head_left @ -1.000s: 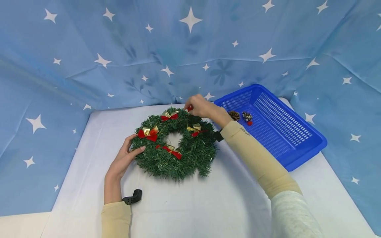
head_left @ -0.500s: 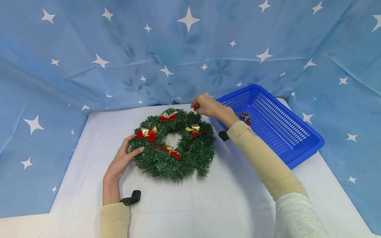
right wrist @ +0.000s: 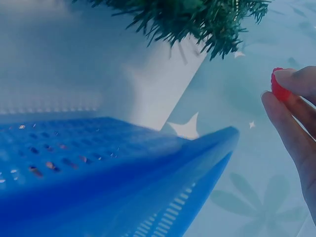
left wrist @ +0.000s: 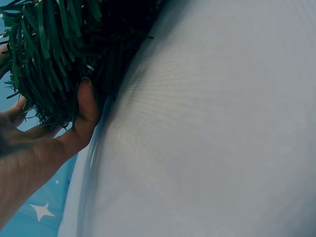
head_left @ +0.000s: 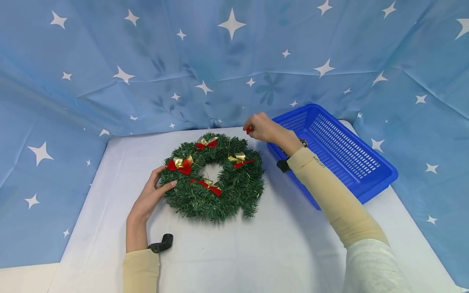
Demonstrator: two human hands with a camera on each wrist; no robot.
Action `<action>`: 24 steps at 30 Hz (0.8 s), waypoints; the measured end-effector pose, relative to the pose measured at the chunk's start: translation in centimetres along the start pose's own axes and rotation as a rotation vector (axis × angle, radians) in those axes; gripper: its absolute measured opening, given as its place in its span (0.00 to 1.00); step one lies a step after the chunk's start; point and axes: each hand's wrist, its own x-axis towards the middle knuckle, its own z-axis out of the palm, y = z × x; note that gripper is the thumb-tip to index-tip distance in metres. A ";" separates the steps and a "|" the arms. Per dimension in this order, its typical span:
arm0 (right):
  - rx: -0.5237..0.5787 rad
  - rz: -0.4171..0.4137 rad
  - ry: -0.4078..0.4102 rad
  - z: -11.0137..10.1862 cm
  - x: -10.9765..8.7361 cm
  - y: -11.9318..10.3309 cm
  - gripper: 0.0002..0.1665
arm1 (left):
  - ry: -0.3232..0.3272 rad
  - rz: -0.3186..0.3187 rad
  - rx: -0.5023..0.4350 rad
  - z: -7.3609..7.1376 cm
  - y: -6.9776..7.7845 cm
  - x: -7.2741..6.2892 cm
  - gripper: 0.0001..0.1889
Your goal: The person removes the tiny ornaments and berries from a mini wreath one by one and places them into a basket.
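Note:
A green Christmas wreath [head_left: 220,203] lies on the white table, with several red-and-gold bows [head_left: 210,187] on it. My left hand [head_left: 150,195] grips the wreath's left edge. In the left wrist view its thumb [left wrist: 87,101] presses against the green bristles. Above the table, between the wreath and the basket, my right hand [head_left: 265,128] pinches a small red berry-like ornament [right wrist: 280,86] between thumb and fingertips. The ornament mostly hides behind the fingers in the head view.
A blue plastic basket [head_left: 366,195] stands at the right, partly behind my right forearm. Inside it a pine cone [head_left: 303,143] shows beside the wrist. A blue curtain with white stars [head_left: 165,61] hangs close behind the table.
My right hand has moved right, away from the wreath's top toward the basket, still pinching the red ornament. My left hand keeps its grip on the wreath.

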 end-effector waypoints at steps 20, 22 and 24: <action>-0.048 0.095 0.045 -1.5 -3.0 2.9 0.15 | -0.008 -0.007 0.000 0.0 -0.1 0.2 0.48; -0.052 0.095 0.058 -1.6 -3.2 3.3 0.15 | -0.008 -0.007 -0.001 -0.1 -0.2 0.3 0.48; -0.054 0.098 0.065 -1.6 -3.5 3.7 0.15 | -0.007 -0.008 -0.002 -0.1 -0.2 0.3 0.48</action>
